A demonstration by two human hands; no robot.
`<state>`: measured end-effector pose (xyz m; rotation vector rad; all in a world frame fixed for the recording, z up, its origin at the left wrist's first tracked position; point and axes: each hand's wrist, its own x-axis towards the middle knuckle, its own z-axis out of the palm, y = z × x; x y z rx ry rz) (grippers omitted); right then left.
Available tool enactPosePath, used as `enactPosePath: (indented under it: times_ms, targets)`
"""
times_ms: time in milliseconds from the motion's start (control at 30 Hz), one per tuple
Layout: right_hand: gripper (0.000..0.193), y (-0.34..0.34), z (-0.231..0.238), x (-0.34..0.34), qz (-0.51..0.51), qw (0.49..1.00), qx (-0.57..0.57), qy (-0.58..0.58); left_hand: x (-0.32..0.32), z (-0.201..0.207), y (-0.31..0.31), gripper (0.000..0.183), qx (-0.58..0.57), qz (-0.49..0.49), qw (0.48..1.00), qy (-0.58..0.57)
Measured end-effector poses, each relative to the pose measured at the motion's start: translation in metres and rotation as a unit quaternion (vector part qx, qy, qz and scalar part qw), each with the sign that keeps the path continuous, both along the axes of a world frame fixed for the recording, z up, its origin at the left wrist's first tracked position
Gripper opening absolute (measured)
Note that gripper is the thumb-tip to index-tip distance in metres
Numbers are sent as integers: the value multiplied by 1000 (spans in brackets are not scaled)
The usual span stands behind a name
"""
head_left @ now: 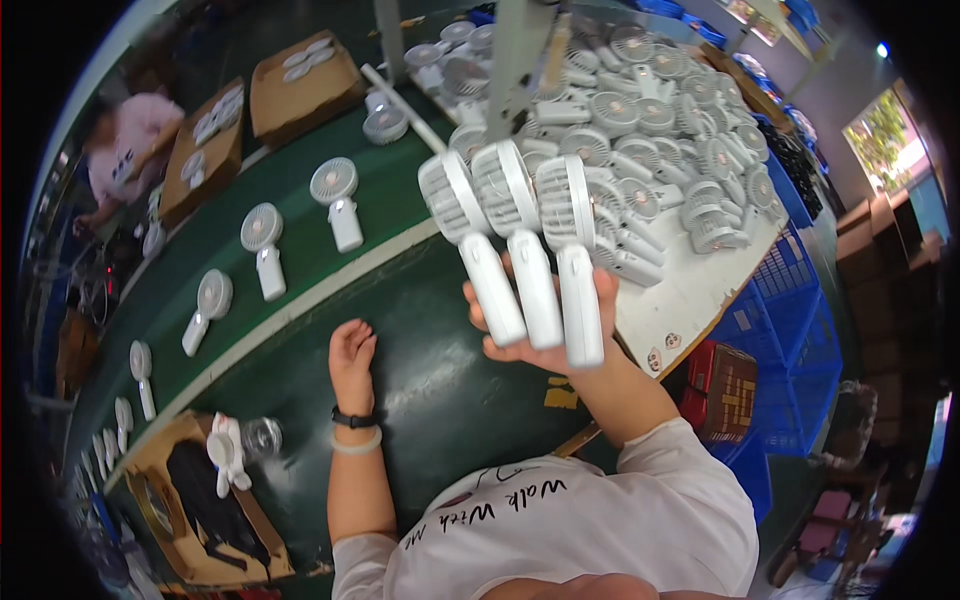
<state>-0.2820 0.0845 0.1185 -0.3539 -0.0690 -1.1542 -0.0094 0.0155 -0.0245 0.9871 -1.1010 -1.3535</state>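
My right hand (608, 305) is closed round three white handheld fans (540, 290), held up side by side. Their round caged heads point away from me and their handles rest against my palm and fingers. Lower down on the left, my left hand (352, 348) hangs over the dark green bench (430, 320). Its fingers are loosely bent and a little apart, with nothing in them. A dark wristband (353, 418) and a pale bracelet circle that wrist. Beyond it, several similar fans (262, 240) lie spaced in a row on the green conveyor belt (300, 200).
A large heap of white fans (650, 130) covers a pale table (690, 290) at the far right. Blue crates (790, 320) stand beside it. Cardboard trays (305, 95) sit beyond the belt, near another person (135, 145). An open carton (270, 540) is at lower left.
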Motion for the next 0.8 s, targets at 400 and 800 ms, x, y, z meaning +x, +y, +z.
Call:
enactPosePath:
  times_ms: [400, 800]
  targets:
    - [45, 20, 20, -166, -297, 879, 174, 329, -8, -1, 6, 23, -39, 0, 990, -135]
    - [54, -229, 109, -418, -571, 667, 212, 428, -13, 6, 5, 15, -25, 16, 989, -146]
